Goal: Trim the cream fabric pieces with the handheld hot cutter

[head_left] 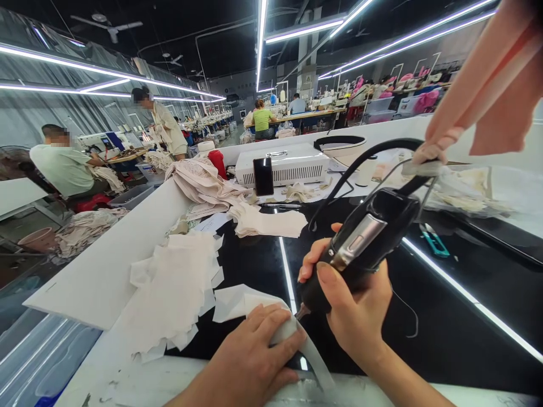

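Note:
In the head view my right hand [360, 305] is closed around a black corded hand tool [356, 243] with a silver switch plate and a narrow metal tip. That tip meets the edge of a pale, curved fabric piece [233, 299] on the table. My left hand [263, 350] lies flat over this fabric with its fingers stretched out, pressing it down beside the tip. A thin pale strip [316, 356] of the piece curves out past my left fingertips toward the front edge. Knotted pink cloth [458, 113] is tied to a clear loop above the tool.
Stacked pale fabric pieces [169, 294] lie left, and more cut pieces [271, 221] farther back. A phone [263, 176] leans against a white vented box [282, 164]. Teal thread snips [435, 242] rest at right. White boards [106, 260] edge the black tabletop [445, 339]. Several people work beyond.

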Demonstrator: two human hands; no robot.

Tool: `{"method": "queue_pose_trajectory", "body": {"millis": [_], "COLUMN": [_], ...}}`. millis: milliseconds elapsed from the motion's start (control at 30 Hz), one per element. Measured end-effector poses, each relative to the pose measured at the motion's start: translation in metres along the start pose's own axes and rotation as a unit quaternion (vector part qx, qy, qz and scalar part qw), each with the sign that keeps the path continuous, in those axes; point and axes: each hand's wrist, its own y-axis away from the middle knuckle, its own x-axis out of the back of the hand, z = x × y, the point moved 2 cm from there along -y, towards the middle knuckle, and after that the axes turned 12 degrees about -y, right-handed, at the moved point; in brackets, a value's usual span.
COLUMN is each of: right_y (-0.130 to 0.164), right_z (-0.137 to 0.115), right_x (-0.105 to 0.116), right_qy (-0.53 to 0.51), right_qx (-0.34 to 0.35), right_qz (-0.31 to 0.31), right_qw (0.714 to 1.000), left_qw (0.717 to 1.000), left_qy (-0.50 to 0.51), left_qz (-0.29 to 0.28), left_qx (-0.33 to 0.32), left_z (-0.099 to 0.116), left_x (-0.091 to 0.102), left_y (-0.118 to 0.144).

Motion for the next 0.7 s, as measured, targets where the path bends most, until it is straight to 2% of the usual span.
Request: {"method": "queue_pose_trajectory", "body": {"millis": [267,700], "right_y": [0.0,-0.002], "right_z": [-0.005,0.008], "right_x": [-0.003,-0.002], "right_qy": [0.013,-0.011], "right_qx": [0.002,0.006], "right_qz": [-0.001,-0.017], "right_qw": [1.0,1.0], "left_qw": [1.0,1.0], "left_qy": [0.009,0.022], "left_qz": [-0.005,-0.021], "left_qx": [0.004,0.008], "left_z": [0.0,0.004], "left_x": [0.0,0.006], "left_y": [-0.001,-0.002]}}
